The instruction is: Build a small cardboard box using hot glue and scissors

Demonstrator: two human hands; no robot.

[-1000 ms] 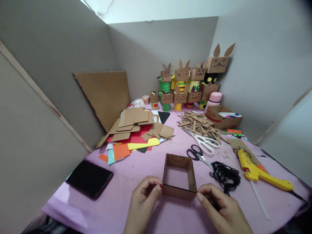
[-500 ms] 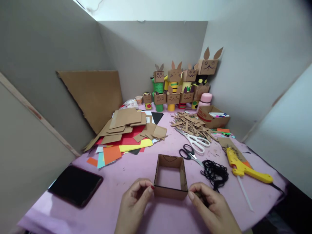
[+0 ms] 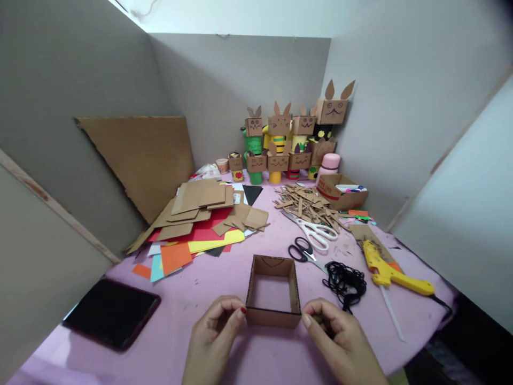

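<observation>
A small open cardboard frame [image 3: 273, 319] stands on the pink table in front of me, the tabletop showing through its middle. A thin black line follows its near top edge; I cannot tell whether it is string. At the near left corner, my left hand [image 3: 218, 331] is closed, thumb and forefinger pinched against the frame. Likewise my right hand [image 3: 335, 334] pinches at the near right corner, with something small and dark partly hidden under its curled fingers. Right of the frame lie a tangle of black cord [image 3: 345, 285] and black-handled scissors [image 3: 302, 250].
A yellow glue gun [image 3: 395, 274] lies to the right, white-handled scissors [image 3: 318, 234] behind the black pair. Cardboard strips [image 3: 306, 203], stacked cardboard sheets [image 3: 200, 195] and coloured paper [image 3: 176, 258] lie farther back. A dark tablet [image 3: 114, 314] is at left; cardboard animal figures [image 3: 278, 163] stand behind.
The whole view has shifted slightly, so things appear a little farther left. Both hands stay at the frame's near corners, and the frame has not visibly moved on the table.
</observation>
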